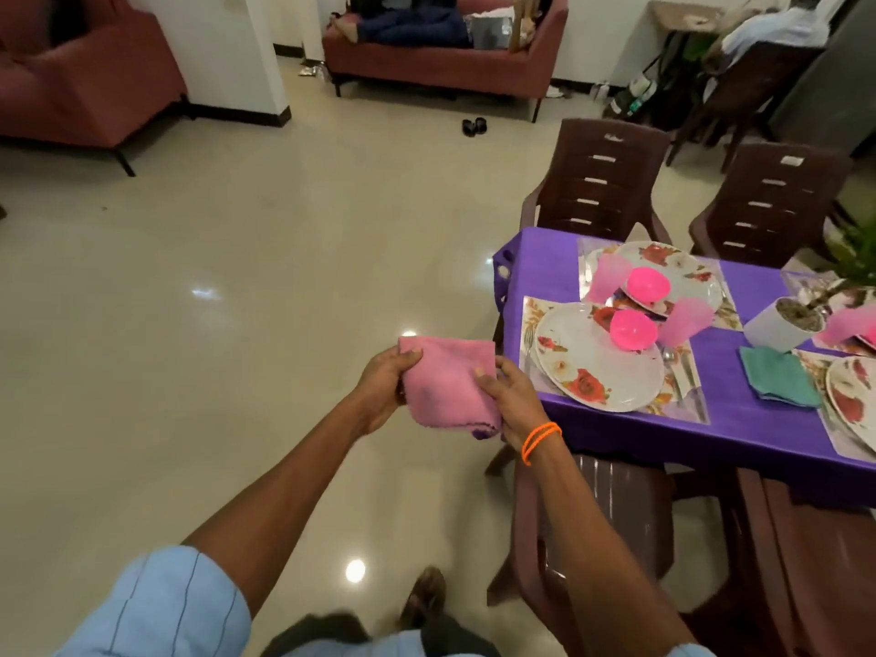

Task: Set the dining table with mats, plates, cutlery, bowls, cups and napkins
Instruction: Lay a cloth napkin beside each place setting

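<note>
Both hands around 1 folded pink napkin, no legible writing.

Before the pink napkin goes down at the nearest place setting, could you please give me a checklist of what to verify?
1. Pink napkin held by both hands: ok; left hand and right hand grip its sides.
2. Napkin folded: ok, though a purple edge hangs below.
3. Napkin over the table: not ok; it is over the floor.
4. Nearest plate on its mat: ok.
5. That setting lacks a napkin: ok; none shows there, while a teal napkin lies farther right.
6. Cutlery complete: cannot tell.
</note>
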